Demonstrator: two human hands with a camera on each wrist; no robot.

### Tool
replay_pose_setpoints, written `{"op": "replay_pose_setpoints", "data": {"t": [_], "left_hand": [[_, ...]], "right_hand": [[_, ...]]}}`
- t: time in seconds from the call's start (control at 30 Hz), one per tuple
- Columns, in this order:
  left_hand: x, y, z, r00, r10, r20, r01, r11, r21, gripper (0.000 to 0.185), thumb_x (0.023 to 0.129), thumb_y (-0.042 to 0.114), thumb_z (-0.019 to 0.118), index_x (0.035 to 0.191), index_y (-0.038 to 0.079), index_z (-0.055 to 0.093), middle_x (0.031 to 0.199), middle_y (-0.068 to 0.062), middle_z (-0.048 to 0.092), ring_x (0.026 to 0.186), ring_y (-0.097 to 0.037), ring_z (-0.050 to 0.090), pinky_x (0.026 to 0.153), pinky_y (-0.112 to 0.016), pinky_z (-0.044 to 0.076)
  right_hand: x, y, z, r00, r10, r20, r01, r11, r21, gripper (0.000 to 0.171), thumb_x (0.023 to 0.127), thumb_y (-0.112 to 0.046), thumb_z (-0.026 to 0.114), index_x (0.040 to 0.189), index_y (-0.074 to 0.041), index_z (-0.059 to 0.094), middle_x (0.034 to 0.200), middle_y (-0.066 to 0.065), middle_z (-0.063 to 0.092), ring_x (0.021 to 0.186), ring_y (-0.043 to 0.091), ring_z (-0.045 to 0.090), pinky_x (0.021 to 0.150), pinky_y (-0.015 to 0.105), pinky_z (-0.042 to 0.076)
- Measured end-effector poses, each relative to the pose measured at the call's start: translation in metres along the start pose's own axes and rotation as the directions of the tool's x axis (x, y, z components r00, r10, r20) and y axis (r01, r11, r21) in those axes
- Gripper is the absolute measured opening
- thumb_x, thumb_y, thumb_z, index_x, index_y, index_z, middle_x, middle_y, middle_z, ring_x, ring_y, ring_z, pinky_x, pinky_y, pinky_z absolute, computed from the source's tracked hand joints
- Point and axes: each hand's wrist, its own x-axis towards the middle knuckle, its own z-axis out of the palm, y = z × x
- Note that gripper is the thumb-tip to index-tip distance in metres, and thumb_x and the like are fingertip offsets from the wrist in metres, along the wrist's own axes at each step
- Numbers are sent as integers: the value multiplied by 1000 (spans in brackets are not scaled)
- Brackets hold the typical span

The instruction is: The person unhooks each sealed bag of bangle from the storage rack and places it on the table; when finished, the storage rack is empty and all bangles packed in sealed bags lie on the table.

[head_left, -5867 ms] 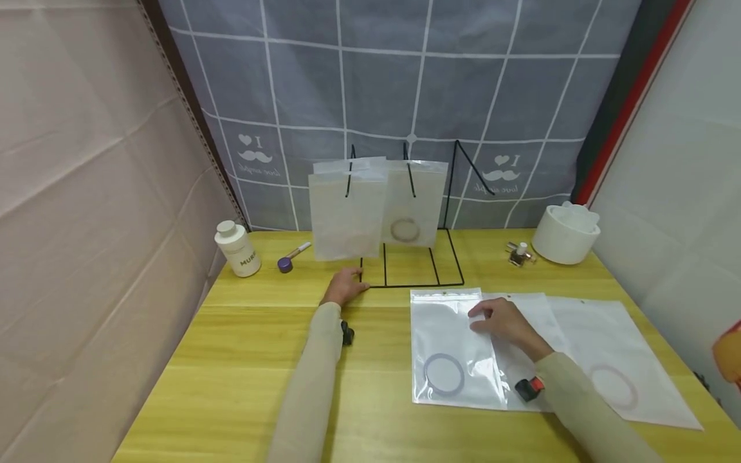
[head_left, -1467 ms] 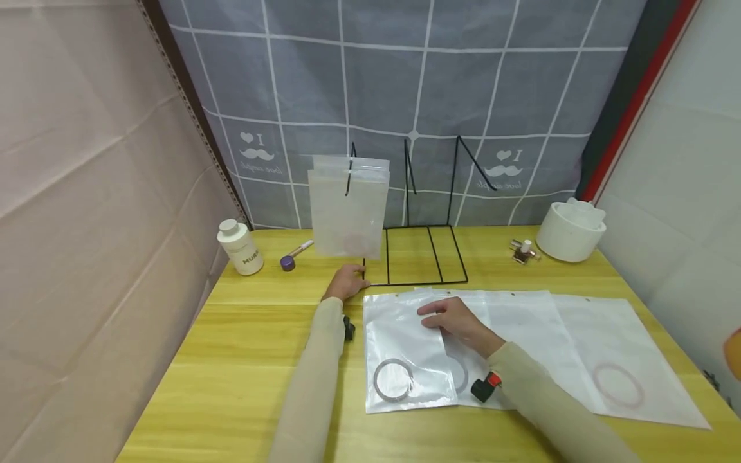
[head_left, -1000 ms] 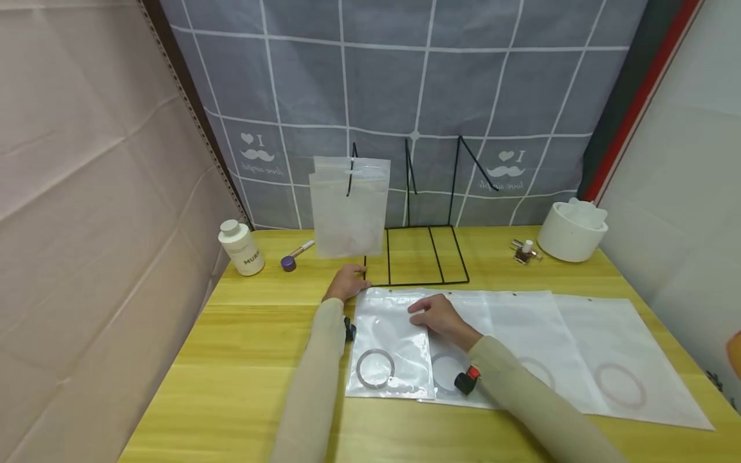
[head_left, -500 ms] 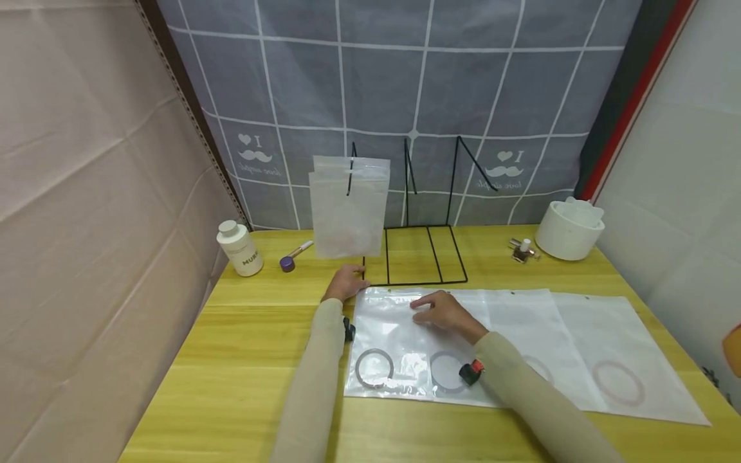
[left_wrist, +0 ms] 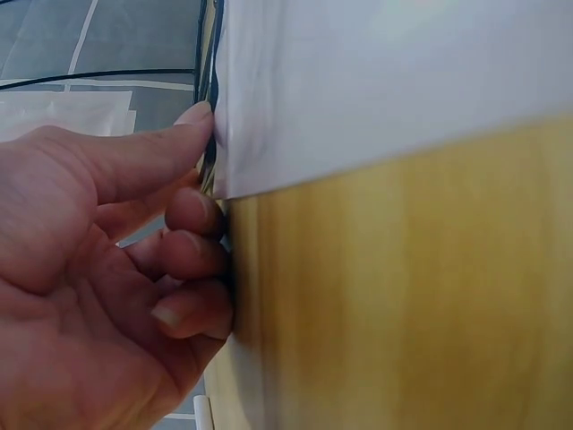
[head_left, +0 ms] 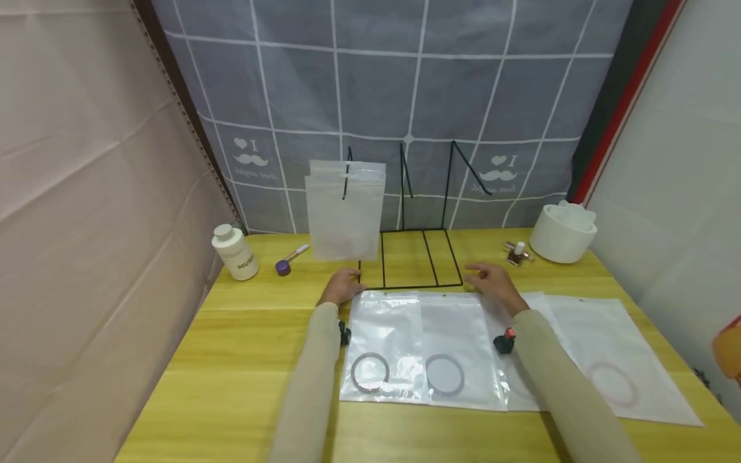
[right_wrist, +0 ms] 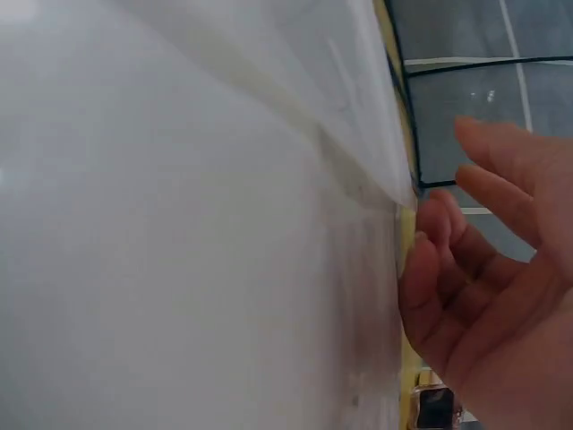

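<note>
**Grip: left hand curled at the wire stand's base, right hand loose and empty**

Head view: the grip is split. The left hand [head_left: 341, 287] rests at the front left corner of the black wire stand [head_left: 411, 257], toward the back of the tabletop [head_left: 243, 360], its fingers curled against the base wire. The right hand [head_left: 492, 283] hovers with relaxed fingers just behind the clear bags [head_left: 422, 347], holding nothing. Those bags lie flat and overlapping at the tabletop's middle front, a ring [head_left: 370, 373] showing in the left one. Another frosted bag [head_left: 346, 212] hangs on the stand's left prong.

Left wrist view: the fingers [left_wrist: 192, 255] bend in at the wire, thumb touching a bag's corner.

Right wrist view: the right hand's fingers [right_wrist: 488, 193] spread loosely beside a bag's edge [right_wrist: 376, 152], apart from it.

The bags look thin, limp and slippery, likely to slide on each other; a pinch at the stiffer top strip, by the hang hole, seems the surest hold.
</note>
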Motion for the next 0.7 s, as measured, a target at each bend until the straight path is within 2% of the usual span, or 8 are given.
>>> {"op": "replay_pose_setpoints", "data": {"t": [0.13, 0.33, 0.5, 0.7], "left_hand": [[-2, 0, -2, 1000, 4, -3, -4, 1000, -2, 48, 95, 17, 72, 139, 5, 61, 147, -15, 54, 141, -35, 44, 113, -50, 40], [-4, 1, 0, 1000, -12, 4, 12, 1000, -6, 47, 95, 16, 72, 140, 6, 61, 149, -14, 53, 142, -35, 43, 113, -50, 40], [-4, 1, 1, 1000, -2, 3, 2, 1000, -3, 47, 95, 16, 72, 139, 6, 61, 148, -14, 53, 141, -36, 44, 112, -51, 41], [-5, 2, -3, 1000, 2, 2, -2, 1000, -9, 48, 95, 17, 71, 141, 6, 60, 149, -14, 53, 140, -35, 45, 111, -51, 42]], "right_hand": [[9, 7, 5, 997, -12, 73, 16, 998, -53, 60, 95, -40, 71, 145, -10, 57, 103, 17, 66, 82, 24, 55, 70, 36, 46], [13, 8, 7, 996, 6, 94, 11, 983, -183, 66, 90, -51, 72, 144, -16, 58, 132, 26, 62, 111, 36, 61, 84, 47, 51], [14, 7, 8, 996, 16, 86, 3, 975, -222, 63, 90, -49, 73, 142, -16, 60, 134, 26, 61, 112, 36, 62, 84, 46, 51], [15, 3, 8, 997, 12, 77, 6, 974, -225, 61, 90, -49, 73, 140, -15, 62, 139, 24, 59, 123, 43, 57, 91, 53, 50]]}}
